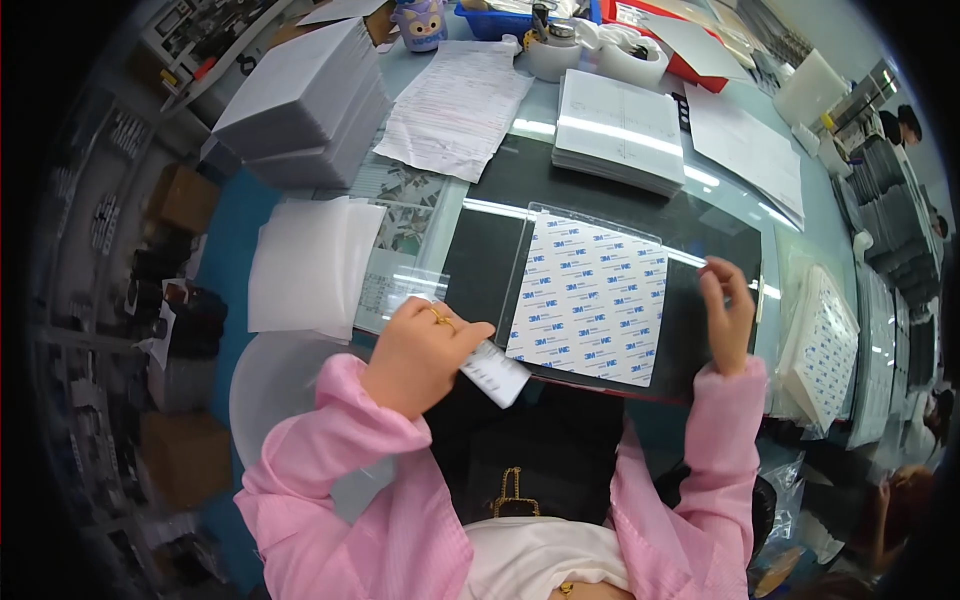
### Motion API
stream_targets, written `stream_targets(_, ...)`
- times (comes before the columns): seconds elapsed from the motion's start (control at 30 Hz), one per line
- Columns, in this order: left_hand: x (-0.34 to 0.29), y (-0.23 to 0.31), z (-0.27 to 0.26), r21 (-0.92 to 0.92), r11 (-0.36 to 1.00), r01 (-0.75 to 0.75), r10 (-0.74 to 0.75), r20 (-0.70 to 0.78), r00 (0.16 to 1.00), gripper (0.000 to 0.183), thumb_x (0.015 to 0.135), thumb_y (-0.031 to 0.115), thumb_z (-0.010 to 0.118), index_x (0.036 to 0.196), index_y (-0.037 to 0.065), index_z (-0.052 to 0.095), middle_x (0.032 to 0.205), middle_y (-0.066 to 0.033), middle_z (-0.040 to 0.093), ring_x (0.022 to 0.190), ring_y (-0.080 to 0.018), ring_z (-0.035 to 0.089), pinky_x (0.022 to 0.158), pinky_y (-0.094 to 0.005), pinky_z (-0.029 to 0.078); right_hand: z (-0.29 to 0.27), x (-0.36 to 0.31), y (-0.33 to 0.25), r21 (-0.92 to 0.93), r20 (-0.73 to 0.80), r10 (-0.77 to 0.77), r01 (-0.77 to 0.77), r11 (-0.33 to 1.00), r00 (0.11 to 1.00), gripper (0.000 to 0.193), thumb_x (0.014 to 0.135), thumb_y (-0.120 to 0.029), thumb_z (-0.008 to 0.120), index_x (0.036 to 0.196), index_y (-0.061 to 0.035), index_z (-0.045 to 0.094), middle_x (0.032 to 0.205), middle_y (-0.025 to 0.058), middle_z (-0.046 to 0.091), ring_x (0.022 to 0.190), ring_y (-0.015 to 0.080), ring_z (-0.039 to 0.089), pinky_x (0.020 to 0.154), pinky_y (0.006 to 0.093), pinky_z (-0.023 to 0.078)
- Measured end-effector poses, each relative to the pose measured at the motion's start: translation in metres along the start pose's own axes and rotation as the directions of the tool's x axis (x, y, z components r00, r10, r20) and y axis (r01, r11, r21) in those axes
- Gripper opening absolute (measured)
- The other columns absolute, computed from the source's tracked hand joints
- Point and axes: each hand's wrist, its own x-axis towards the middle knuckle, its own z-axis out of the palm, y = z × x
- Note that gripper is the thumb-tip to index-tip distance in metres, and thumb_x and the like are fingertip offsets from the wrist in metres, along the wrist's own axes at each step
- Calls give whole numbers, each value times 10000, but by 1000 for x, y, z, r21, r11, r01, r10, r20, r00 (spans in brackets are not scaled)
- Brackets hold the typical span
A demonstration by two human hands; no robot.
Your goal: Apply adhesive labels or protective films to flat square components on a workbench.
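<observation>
My left hand [415, 350], a ring on one finger, is closed round a small flat white piece with dark print [497, 374], like a card or folded label. It sticks out past the thumb, near the lower left corner of a white sheet with a repeating blue print [590, 300]. That sheet lies on a thin clear panel [518, 262], whose edges show at its left and top. Beneath both is a black mat [480, 235]. Just off the sheet's right edge, my right hand [728, 315] hovers with fingers bent and apart, nothing visible in them.
Behind the mat stand a stack of white sheets [618, 130], a crumpled printed paper [455, 105] and a taller pile [310, 95]. Translucent sheets [305, 265] lie to the left. A bagged stack of blue-printed sheets [820, 345] is at the right. Containers [552, 52] line the back.
</observation>
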Motion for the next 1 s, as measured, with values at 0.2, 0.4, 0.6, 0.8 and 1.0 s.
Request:
stream_targets(0.2, 27, 58, 32, 94, 995, -8, 21, -138, 990, 126, 789, 134, 652, 793, 123, 526, 701, -14, 534, 687, -187, 578, 653, -339, 435, 49, -77, -121, -216, 625, -507, 756, 618, 594, 395, 774, -212, 765, 1111, -26, 676, 1026, 91, 681, 1032, 268, 646, 997, 440, 469)
stream_targets(0.4, 3, 69, 38, -130, 988, 79, -103, -194, 976, 334, 863, 102, 659, 1180, -1, 675, 1174, -114, 703, 1062, -236, 688, 853, -334, 564, 81, -31, -93, -253, 583, -593, 817, 518, 556, 219, 788, -124, 673, 999, -67, 676, 960, 44, 643, 970, 237, 642, 931, 397, 507)
stream_targets(0.6, -5, 69, 49, -247, 954, 168, -237, -282, 930, 368, 857, 82, 694, 1221, 34, 710, 1213, -139, 711, 1037, -260, 696, 864, -349, 591, 107, 3, -86, -52, 610, -629, 816, 576, 483, 243, 762, -114, 690, 1004, -105, 705, 996, 2, 673, 977, 205, 650, 842, 341, 550)
stream_targets(0.8, 1, 48, 49, -251, 947, 198, -271, -299, 915, 405, 774, -33, 683, 1176, -11, 715, 1171, -161, 720, 1002, -300, 701, 865, -387, 585, 129, 24, -90, -16, 618, -647, 830, 557, 446, 281, 724, -89, 715, 1005, -105, 712, 983, -11, 668, 954, 191, 640, 796, 321, 561)
stream_targets(1.0, -6, 60, 45, -272, 942, 196, -265, -246, 932, 380, 817, 71, 729, 1196, 45, 731, 1193, -133, 716, 990, -247, 703, 838, -352, 592, 120, 16, -87, 7, 652, -640, 841, 541, 406, 327, 714, -95, 729, 1039, -119, 720, 1015, -21, 664, 990, 181, 626, 810, 328, 519)
